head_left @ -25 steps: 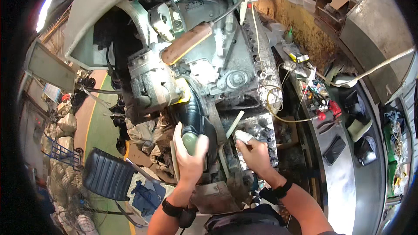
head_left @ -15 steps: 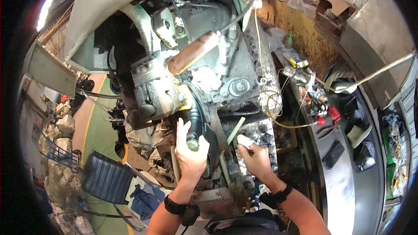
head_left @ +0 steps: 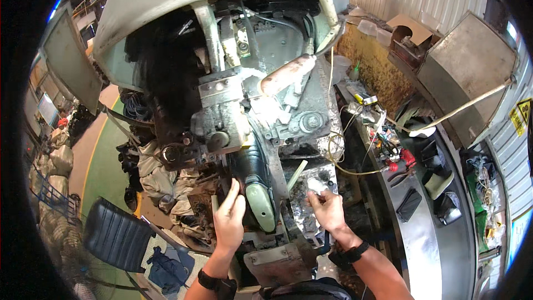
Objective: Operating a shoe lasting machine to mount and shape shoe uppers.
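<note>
A black shoe (head_left: 253,158) with a pale green bottom (head_left: 260,206) sits in the middle of a grimy machine (head_left: 221,125), its rounded green end toward me. Just left of that end is my left hand (head_left: 229,222), fingers stretched out and holding nothing; whether it touches the shoe I cannot tell. My right hand (head_left: 330,211), to the right of the shoe, pinches a small white wad (head_left: 317,185) above a shiny, stained metal surface (head_left: 302,211). A pale strip (head_left: 297,175) stands between the shoe and this hand.
Over the machine hangs a brown work lamp (head_left: 287,75) on a bent arm. At right, a metal bench (head_left: 413,239) carries pliers (head_left: 401,175), a red tool (head_left: 408,157) and a dark phone-like slab (head_left: 409,204). A black chair (head_left: 116,234) stands at left, near pale sacks (head_left: 158,180).
My left hand has come off the shoe's near end and moved to its left side, uncovering the green bottom. My right hand still pinches the white wad. The whole view has shifted.
</note>
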The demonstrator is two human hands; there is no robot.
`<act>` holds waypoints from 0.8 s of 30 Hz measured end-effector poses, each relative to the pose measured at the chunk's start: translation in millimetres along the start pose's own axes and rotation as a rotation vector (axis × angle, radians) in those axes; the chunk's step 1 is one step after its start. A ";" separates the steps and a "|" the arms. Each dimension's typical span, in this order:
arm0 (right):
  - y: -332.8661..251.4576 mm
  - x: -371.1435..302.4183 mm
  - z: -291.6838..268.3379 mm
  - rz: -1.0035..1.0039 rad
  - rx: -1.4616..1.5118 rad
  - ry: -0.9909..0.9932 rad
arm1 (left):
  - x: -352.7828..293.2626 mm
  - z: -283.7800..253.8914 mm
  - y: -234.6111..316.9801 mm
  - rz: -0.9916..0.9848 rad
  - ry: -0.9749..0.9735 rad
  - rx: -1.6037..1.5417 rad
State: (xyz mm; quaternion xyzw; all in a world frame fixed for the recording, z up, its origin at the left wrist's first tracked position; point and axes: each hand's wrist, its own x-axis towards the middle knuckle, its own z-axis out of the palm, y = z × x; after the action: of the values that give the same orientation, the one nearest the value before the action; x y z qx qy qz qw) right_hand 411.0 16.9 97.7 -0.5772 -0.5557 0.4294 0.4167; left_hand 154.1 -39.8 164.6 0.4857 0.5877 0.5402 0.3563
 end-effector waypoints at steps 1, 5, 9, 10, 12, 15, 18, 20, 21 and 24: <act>-9.3 -1.3 -1.4 0.020 -0.036 0.020 | -5.4 -4.4 -2.6 0.024 -0.016 -0.013; -61.0 -17.8 3.4 -0.032 -0.127 -0.130 | -5.2 -26.9 -14.8 -0.062 -0.007 -0.234; -100.2 -42.0 58.2 -0.168 -0.092 -0.272 | 9.1 -32.8 -29.7 -0.033 0.097 -0.386; -103.7 -49.2 74.6 -0.309 -0.163 -0.183 | 11.7 -30.8 -33.5 0.008 0.126 -0.406; -103.3 -51.8 92.5 -0.251 -0.204 -0.111 | 15.1 -30.6 -40.1 0.038 0.137 -0.434; -96.5 -50.7 102.7 -0.298 -0.289 -0.069 | 16.7 -35.2 -45.1 0.010 0.087 -0.439; -91.0 -49.6 100.6 -0.236 -0.249 -0.087 | 14.4 -45.4 -42.2 -0.017 0.050 -0.435; -87.6 -49.7 100.9 -0.240 -0.244 -0.078 | 10.6 -52.5 -36.7 -0.050 0.025 -0.461; -85.3 -49.7 100.9 -0.354 -0.253 -0.025 | 9.7 -55.9 -33.5 -0.053 0.030 -0.463; -78.7 -50.6 105.0 -0.481 -0.218 0.073 | 7.7 -65.9 -24.6 0.101 0.045 -0.267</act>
State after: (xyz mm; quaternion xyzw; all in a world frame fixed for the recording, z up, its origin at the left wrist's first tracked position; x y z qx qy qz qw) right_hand 287.3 -30.5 144.9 -0.4853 -0.7045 0.2345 0.4617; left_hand 85.3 -50.0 152.0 0.4504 0.4932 0.6417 0.3770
